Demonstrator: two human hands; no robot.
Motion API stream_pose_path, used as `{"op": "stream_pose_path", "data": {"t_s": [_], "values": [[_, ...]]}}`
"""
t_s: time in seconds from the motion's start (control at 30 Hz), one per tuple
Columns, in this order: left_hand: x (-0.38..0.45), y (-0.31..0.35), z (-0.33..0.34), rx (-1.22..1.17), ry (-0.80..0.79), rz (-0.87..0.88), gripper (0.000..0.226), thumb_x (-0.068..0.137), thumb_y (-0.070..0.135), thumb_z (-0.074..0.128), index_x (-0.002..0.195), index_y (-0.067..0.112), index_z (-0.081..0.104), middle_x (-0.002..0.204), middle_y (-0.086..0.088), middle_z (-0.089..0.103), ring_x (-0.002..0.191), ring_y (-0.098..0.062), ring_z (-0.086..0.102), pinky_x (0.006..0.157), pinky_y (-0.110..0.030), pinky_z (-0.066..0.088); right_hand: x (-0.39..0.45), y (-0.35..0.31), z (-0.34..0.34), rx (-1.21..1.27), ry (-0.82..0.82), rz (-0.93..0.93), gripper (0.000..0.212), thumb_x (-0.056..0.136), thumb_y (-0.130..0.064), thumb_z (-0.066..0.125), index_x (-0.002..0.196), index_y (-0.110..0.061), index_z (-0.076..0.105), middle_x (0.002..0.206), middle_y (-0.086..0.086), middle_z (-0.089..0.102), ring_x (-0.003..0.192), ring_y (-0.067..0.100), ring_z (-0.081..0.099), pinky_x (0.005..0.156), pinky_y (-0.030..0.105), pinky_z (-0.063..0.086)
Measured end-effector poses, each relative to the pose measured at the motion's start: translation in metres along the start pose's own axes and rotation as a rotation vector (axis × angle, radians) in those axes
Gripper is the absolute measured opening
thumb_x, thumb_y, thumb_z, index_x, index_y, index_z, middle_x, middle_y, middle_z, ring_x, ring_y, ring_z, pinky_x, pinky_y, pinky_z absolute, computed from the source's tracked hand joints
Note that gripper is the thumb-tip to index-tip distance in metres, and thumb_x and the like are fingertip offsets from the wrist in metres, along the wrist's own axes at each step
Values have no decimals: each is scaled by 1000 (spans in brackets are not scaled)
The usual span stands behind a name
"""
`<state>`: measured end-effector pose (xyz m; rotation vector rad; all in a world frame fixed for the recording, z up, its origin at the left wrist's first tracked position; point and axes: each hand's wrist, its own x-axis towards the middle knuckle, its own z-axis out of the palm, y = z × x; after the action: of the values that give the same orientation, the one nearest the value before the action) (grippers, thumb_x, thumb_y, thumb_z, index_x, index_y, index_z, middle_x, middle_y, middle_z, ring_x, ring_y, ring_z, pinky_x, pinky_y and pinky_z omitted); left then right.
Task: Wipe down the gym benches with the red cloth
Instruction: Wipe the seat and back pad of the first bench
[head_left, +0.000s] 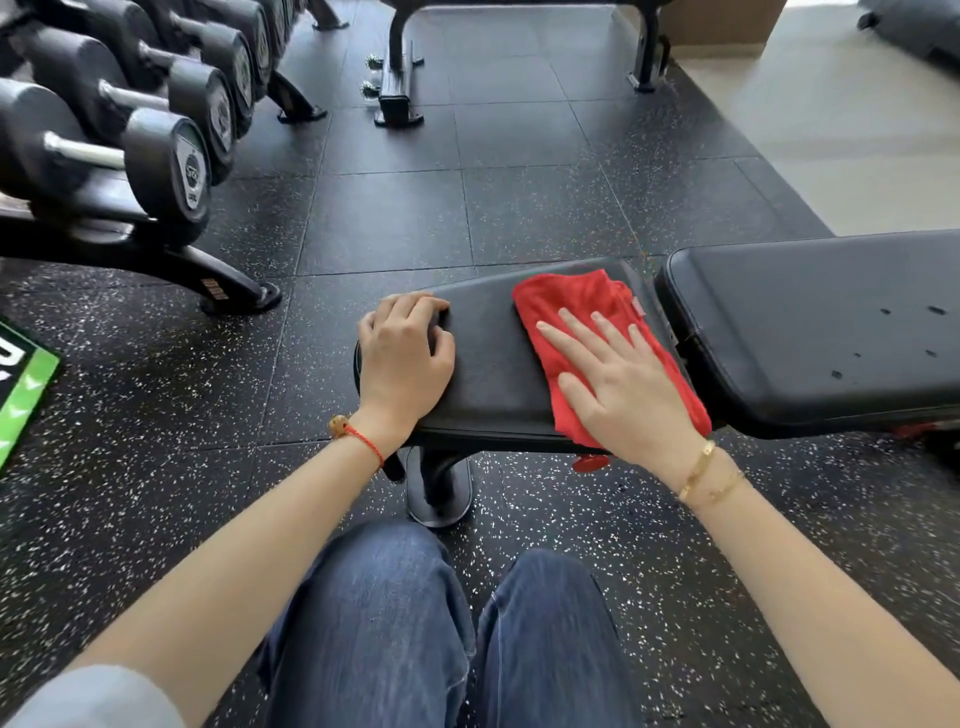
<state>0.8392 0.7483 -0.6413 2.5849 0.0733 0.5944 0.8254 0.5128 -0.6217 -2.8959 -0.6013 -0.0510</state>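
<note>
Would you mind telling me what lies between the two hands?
In the head view, only bare seat pad lies between the left hand and the right hand on the cloth.

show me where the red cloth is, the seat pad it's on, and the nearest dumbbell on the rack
red cloth (563, 301), head view, bare upper part above the fingers.
seat pad (488, 358), head view, open top surface between the hands.
nearest dumbbell (166, 161), head view, its near weight head.
</note>
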Motion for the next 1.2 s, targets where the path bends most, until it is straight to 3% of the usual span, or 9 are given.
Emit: {"op": "stream_pose_path", "data": {"t_s": [0.23, 0.43, 0.53, 0.67, 0.87, 1.0, 1.2], "values": [[-1, 2, 1, 15, -3, -13, 27, 86, 16, 55, 110, 19, 66, 120, 5, 65, 118, -21, 52, 103, -38, 31, 79, 22, -2, -50, -13, 263, 55, 99, -33, 32, 152, -37, 17, 162, -6, 12, 149, 27, 12, 120, 51, 6], [-1, 1, 1, 13, 0, -16, 26, 85, 16, 56, 108, 20, 66, 119, 4, 66, 118, -22, 53, 103, -39, 33, 51, -47, 14, -92, -5, -13, 56, 97, -37, 33, 151, -38, 19, 161, -9, 16, 148, 24, 17, 120, 48, 6], [-1, 0, 0, -2, -6, -6, 27, 86, 16, 56, 110, 19, 67, 121, 4, 66, 119, -21, 53, 103, -39, 34, 15, -39, 10, -44, 2, -45, 56, 96, -39, 33, 150, -42, 21, 160, -13, 18, 148, 20, 17, 121, 46, 8], [-2, -1, 0, -9, -7, 0, 28, 87, 15, 56, 112, 18, 67, 123, 5, 65, 120, -19, 52, 105, -38, 33, -3, 5, 3, 0, 45, 90, 56, 93, -41, 29, 149, -43, 23, 159, -14, 21, 148, 18, 18, 121, 46, 9], [-2, 3, -1, 13, -18, -12, 28, 87, 16, 54, 113, 18, 67, 123, 3, 65, 121, -20, 52, 106, -41, 35, 74, 41, 0, -16, -7, 310, 55, 99, -31, 32, 152, -35, 18, 162, -3, 10, 147, 33, 15, 120, 49, 9], [-1, 3, -1, 19, -19, -13, 28, 87, 16, 54, 112, 17, 66, 121, 3, 66, 120, -20, 52, 107, -41, 34, 82, 13, 4, -71, -7, 202, 54, 99, -33, 30, 152, -36, 18, 162, -5, 12, 148, 29, 16, 120, 49, 7], [-1, 2, -1, 12, -18, -11, 28, 87, 17, 55, 112, 18, 66, 120, 3, 66, 119, -20, 52, 106, -40, 34, 18, -16, 3, -41, 10, -36, 55, 97, -36, 37, 150, -40, 23, 160, -12, 18, 148, 23, 17, 121, 44, 7]]}}
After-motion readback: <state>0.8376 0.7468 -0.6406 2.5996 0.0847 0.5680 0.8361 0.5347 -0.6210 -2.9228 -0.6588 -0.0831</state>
